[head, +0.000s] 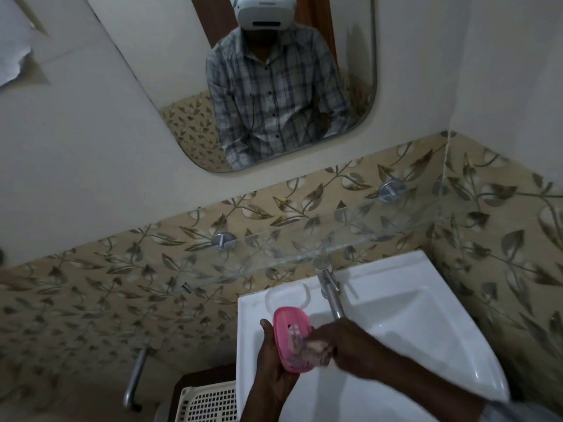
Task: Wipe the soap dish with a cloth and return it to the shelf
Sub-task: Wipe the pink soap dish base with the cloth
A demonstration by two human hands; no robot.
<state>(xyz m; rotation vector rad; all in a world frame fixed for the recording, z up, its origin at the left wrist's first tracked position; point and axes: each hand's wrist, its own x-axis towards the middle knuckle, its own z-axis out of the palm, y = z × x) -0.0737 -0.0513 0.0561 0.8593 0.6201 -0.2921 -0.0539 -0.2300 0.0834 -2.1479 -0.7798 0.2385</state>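
Observation:
A pink slotted soap dish (289,330) is held tilted over the left side of the white basin. My left hand (272,373) grips it from below and behind, thumb up along its left edge. My right hand (344,345) presses a small pale cloth (310,350) into the lower part of the dish; the cloth is blurred and mostly covered by fingers. The glass shelf (304,257) runs along the tiled wall above the basin, held by two round metal brackets, with nothing standing on it.
A white washbasin (426,315) with a chrome tap (332,296) fills the lower right. A mirror (350,71) hangs above and reflects a person in a checked shirt. A white perforated basket (210,403) and a metal pipe (135,379) are at the lower left.

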